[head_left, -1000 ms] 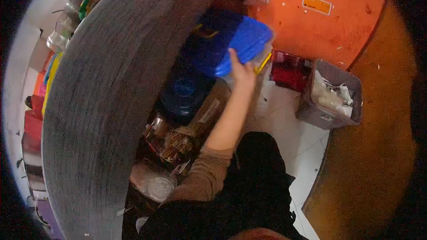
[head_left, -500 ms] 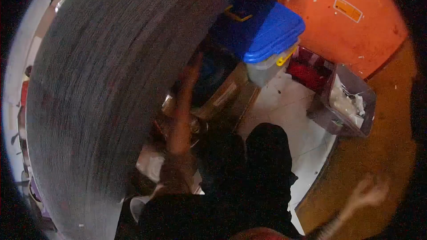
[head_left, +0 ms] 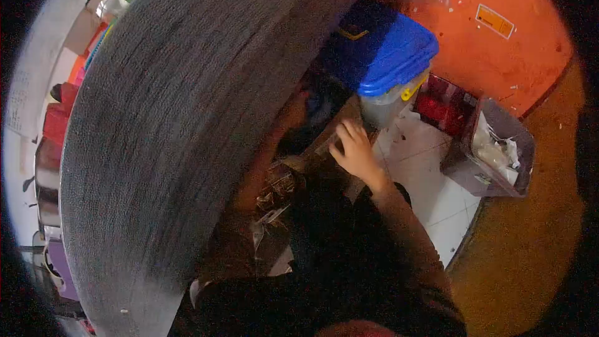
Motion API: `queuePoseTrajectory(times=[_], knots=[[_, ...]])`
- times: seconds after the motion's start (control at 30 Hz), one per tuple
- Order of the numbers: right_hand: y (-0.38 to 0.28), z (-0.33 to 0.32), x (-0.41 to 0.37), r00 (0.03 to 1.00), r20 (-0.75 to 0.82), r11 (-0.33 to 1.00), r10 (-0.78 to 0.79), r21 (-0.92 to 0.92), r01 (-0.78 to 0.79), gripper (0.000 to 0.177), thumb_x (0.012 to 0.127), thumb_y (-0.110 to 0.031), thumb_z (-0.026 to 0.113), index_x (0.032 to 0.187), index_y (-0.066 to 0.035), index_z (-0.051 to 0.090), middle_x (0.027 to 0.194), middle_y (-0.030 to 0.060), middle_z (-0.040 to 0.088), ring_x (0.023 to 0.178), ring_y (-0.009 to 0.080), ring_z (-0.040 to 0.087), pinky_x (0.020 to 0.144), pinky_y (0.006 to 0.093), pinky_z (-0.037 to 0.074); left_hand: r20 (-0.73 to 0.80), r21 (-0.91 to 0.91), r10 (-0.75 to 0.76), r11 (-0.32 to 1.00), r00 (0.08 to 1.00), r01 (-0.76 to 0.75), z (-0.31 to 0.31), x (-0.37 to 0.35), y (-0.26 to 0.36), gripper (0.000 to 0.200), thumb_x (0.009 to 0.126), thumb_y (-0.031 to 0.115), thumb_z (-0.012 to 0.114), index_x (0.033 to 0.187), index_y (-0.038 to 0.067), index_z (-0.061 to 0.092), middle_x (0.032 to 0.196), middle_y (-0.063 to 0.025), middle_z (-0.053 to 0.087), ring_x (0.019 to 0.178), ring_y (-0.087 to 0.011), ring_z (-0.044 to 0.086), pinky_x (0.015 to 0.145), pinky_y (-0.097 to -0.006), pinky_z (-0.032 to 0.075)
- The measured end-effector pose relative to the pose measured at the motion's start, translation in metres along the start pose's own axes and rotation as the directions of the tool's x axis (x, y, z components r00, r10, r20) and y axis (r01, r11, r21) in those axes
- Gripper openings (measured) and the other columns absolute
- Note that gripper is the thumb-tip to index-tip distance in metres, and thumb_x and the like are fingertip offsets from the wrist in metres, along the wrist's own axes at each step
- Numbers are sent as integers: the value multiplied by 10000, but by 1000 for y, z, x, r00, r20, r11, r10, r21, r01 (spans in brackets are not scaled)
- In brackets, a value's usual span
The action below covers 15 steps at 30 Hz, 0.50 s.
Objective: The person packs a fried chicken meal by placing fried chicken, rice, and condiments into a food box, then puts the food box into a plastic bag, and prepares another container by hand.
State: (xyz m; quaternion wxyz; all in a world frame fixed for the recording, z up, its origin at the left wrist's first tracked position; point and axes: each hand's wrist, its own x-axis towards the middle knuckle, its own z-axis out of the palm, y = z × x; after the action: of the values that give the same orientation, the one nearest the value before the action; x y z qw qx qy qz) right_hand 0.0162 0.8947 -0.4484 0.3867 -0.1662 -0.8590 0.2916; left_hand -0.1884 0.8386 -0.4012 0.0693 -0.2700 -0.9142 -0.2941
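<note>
My right hand (head_left: 357,153) hovers above my lap near the cardboard box (head_left: 327,140), its fingers apart and lightly bent, with nothing in them. My left hand (head_left: 297,107) reaches into the shadow under the edge of the grey tabletop (head_left: 181,106). Its fingers are too dark to make out. Close to it lies a dark blue bundle (head_left: 321,103) in the box. Below the left forearm are clear plastic packets (head_left: 277,190) with small contents that I cannot make out.
A clear storage box with a blue lid (head_left: 399,50) stands beyond the cardboard box. To its right are a red container (head_left: 443,105) and a grey bin (head_left: 486,156) holding white plastic scraps. An orange panel (head_left: 499,62) is behind. Assorted goods line the far left.
My right hand has swung from the lower right to over my lap, near the cardboard box. My left arm has shifted further under the tabletop edge. The whole view has moved slightly.
</note>
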Motion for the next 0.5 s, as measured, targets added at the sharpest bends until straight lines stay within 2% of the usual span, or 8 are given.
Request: queuePoseTrajectory(times=[0.07, 0.1, 0.17, 0.2, 0.27, 0.4, 0.47, 0.5], knots=[[19, 11, -12, 984, 171, 988, -47, -136, 71, 295, 726, -231, 533, 944, -41, 473, 1035, 193, 416, 941, 337, 422, 816, 402, 332, 15, 1, -5, 1000, 1000, 5, 0, -6, -3, 470, 781, 320, 509, 1147, 46, 400, 1241, -165, 328, 1137, -322, 318, 921, -418, 272], [29, 16, -24, 983, 178, 988, -46, -136, 71, 295, 726, -231, 533, 944, -41, 473, 1035, 193, 416, 941, 337, 422, 816, 402, 332, 22, 2, -8, 1000, 1000, 8, 1, -8, -6, 468, 781, 319, 508, 1147, 46, 400, 1241, -165, 328, 1137, -322, 318, 921, -418, 272], [42, 23, -62, 942, 311, 964, 126, -263, -42, 270, 729, -229, 550, 926, -61, 476, 993, 161, 408, 890, 325, 421, 775, 414, 340, 37, 8, -15, 1000, 999, 15, -1, -15, -9, 465, 782, 317, 507, 1146, 47, 402, 1241, -164, 329, 1137, -322, 317, 921, -419, 272], [43, 26, -76, 941, 316, 964, 125, -262, -40, 270, 729, -229, 550, 926, -61, 476, 993, 161, 408, 890, 325, 421, 775, 414, 340, 41, 10, -16, 1000, 999, 16, -4, -16, -9, 463, 783, 317, 506, 1145, 48, 403, 1241, -163, 329, 1137, -322, 317, 921, -419, 272], [44, 30, -101, 820, 471, 945, 326, -147, -291, 269, 743, -227, 535, 957, -76, 476, 1033, 177, 388, 928, 329, 407, 786, 424, 343, 46, 6, -12, 1000, 999, 12, -5, -15, -5, 459, 784, 315, 505, 1144, 49, 404, 1240, -163, 329, 1137, -322, 317, 921, -419, 272], [30, 20, -115, 906, 386, 984, 176, -70, -161, 306, 707, -198, 558, 973, -73, 473, 1055, 179, 388, 952, 346, 401, 786, 440, 338, 69, 7, -12, 1000, 998, 12, 3, -15, -10, 451, 786, 312, 502, 1142, 51, 408, 1240, -161, 330, 1138, -321, 317, 920, -419, 273], [5, 9, -88, 981, 180, 991, 67, 102, -87, 309, 725, -167, 555, 993, -45, 460, 1080, 184, 365, 1023, 351, 368, 827, 447, 331, 83, 21, -18, 1000, 996, 17, 3, -17, -16, 448, 787, 310, 501, 1141, 52, 409, 1240, -160, 331, 1138, -321, 316, 920, -420, 273], [-7, 10, -71, 995, 100, 998, -1, 62, -5, 331, 688, -160, 576, 984, -60, 466, 1091, 173, 371, 1005, 354, 377, 828, 444, 327, 88, 28, -21, 999, 996, 19, 1, -18, -18, 446, 787, 310, 500, 1140, 52, 410, 1240, -160, 331, 1138, -321, 316, 920, -420, 273]])
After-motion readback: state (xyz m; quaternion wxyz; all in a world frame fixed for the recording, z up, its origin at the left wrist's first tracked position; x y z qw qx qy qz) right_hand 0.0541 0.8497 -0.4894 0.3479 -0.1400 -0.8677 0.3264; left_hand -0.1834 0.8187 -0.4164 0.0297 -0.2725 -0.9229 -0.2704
